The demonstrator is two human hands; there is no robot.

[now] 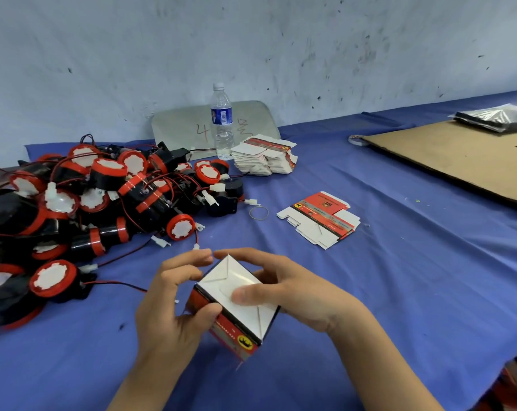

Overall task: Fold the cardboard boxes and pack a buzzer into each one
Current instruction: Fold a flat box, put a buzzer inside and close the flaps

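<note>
**Closing the Carton End Flaps**

Buzzers [103, 203] lie heaped at far left. At near centre, the left hand [168, 310] curls round the carton [233, 333]. The right hand [295, 292] grips its right side, thumb on the white end flaps [221, 275]. Press evenly until the tabs lock, keeping the walls square.

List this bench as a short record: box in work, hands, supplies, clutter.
folded box: in both hands, white flaps closed, facing up
left hand: grips its left side
right hand: holds its right side, thumb on flaps
buzzers: heaped left, wires tangled
flat boxes: stacked beside water bottle
loose blanks: mid-table
rubber band: between heap and blanks
</note>
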